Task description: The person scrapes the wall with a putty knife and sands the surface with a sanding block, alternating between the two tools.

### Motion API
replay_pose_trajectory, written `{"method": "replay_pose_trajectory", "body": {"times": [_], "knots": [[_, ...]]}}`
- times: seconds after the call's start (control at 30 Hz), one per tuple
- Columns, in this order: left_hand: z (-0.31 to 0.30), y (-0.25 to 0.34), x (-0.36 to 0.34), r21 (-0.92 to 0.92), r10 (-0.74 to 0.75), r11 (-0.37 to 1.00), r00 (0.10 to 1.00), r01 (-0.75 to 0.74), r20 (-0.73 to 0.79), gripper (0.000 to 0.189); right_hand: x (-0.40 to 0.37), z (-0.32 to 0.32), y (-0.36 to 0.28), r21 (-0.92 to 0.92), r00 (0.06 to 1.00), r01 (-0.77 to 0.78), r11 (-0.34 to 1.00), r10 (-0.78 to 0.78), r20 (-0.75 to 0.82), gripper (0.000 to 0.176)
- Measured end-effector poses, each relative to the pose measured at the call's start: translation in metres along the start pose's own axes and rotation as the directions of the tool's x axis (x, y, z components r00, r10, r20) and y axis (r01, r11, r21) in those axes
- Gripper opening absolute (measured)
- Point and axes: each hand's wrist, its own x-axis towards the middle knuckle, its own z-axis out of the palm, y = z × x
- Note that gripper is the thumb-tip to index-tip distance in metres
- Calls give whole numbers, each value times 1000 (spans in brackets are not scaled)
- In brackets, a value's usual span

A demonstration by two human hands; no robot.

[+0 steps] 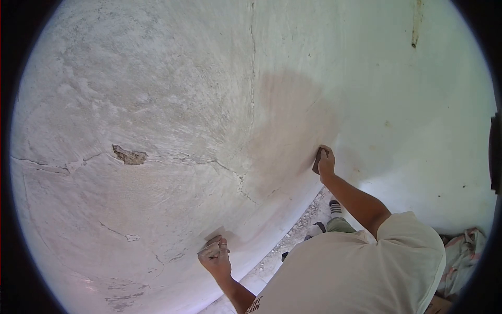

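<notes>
- Block point(316, 161), small and dark, sits right of centre in the frame, held at the wall point(183, 94); contact is hard to tell.
- Right hand point(327, 163) closes its grip around this block, fingers curled over the top edge.
- Left hand point(215, 260), at the lower centre-left, grips a flat tool point(210, 245) between thumb and fingers; its far edge is near the wall, and whether it touches cannot be told.
- Pale wall fills most of the frame, with a long upright crack point(253, 63) at upper centre.
- Broken hole point(129, 155) shows brown at centre-left, with cracks running out beside it.
- Brown streak point(417, 23) marks the upper right.
- White shirt point(361, 272) covers the lower right, near a striped sock point(335, 208) and a strip of rubble point(300, 230).
- Crumpled sack point(463, 259) lies at the lower right edge.
</notes>
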Motion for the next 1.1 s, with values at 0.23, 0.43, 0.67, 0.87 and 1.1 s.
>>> {"method": "replay_pose_trajectory", "body": {"times": [0.23, 0.43, 0.67, 0.87, 1.1], "knots": [[1, -1, 1, -4, -14, 1000, 1000, 14, -12, 6, -8, 4, -13, -97, 991, 133, 986, -134, -5, 23], [-2, -3, 2, 22, 17, 1000, 1000, -17, 17, 7, -9, 6, -12, -134, 985, 170, 976, -167, 31, 24], [-1, -7, 4, -10, 43, 999, 999, -43, 8, 8, -16, 4, -16, -118, 991, 124, 985, -117, 66, 25], [-1, -1, 1, -14, 15, 1000, 1000, -15, 12, 9, -80, -18, -18, -137, 961, 165, 977, -128, 246, 25], [3, -18, -4, 34, -213, 977, 950, 211, 229, 13, -139, -49, -29, -210, 766, 62, 976, 89, 637, 20]]}}
